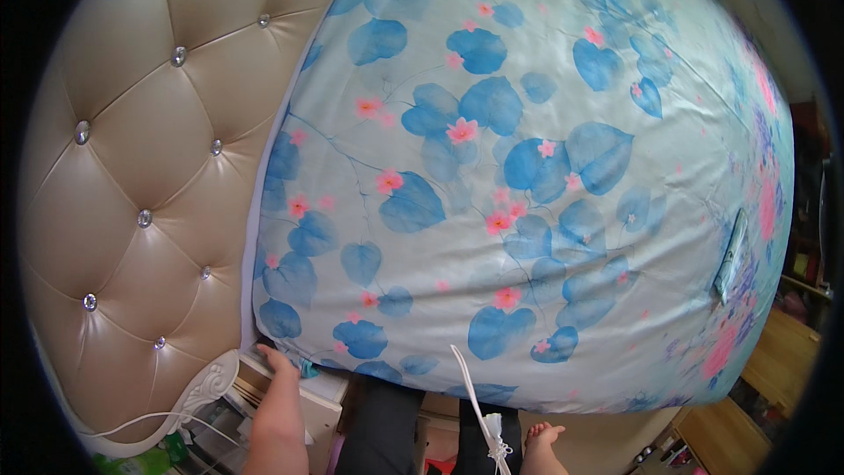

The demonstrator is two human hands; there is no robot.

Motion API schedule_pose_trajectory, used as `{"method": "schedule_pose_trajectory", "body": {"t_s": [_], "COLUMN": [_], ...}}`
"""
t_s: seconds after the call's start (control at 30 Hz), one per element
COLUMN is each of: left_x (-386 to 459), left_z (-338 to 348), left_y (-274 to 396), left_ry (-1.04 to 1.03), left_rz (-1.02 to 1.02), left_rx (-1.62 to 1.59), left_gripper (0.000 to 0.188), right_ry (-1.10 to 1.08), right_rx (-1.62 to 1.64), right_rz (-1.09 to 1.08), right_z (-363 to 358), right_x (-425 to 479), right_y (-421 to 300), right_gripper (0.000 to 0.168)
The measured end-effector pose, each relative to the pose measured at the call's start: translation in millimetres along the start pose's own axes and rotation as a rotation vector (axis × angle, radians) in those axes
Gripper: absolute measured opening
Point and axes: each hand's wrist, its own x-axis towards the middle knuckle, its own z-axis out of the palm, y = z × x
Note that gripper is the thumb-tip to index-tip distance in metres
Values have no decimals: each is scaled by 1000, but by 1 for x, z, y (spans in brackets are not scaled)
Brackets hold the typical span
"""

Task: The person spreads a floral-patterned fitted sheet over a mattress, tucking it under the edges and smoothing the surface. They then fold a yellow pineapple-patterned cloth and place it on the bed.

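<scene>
Blue-leaved, pink-flowered satin fitted sheet covers the mattress in front of me, with creases along its near side. My left hand reaches to the near mattress corner, beside the tufted beige headboard. Its fingertips are partly hidden there, so I cannot tell whether they grip the sheet. A small teal item lies just right of that hand, on the white bedside cabinet. My right hand is below the near bed edge, apart from the sheet, its fingers loosely bent and nothing visible in it.
A folded pale-blue item lies on the bed's right part. White cords with a tassel hang before my dark-trousered legs. A white cable crosses the headboard's carved trim. Wooden furniture stands at lower right.
</scene>
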Motion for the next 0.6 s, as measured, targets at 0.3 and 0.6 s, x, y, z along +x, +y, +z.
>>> {"method": "schedule_pose_trajectory", "body": {"t_s": [0.3, 0.6], "left_x": [8, 71], "left_z": [-26, -25], "left_y": [-14, -19], "left_ry": [-549, 162], "left_rz": [-249, 132], "left_rx": [103, 545], "left_gripper": [56, 33], "right_ry": [-699, -264], "right_rx": [212, -114], "right_rz": [105, 18], "right_z": [43, 35], "right_x": [23, 71], "right_y": [-3, -5], "right_gripper": [64, 28]}}
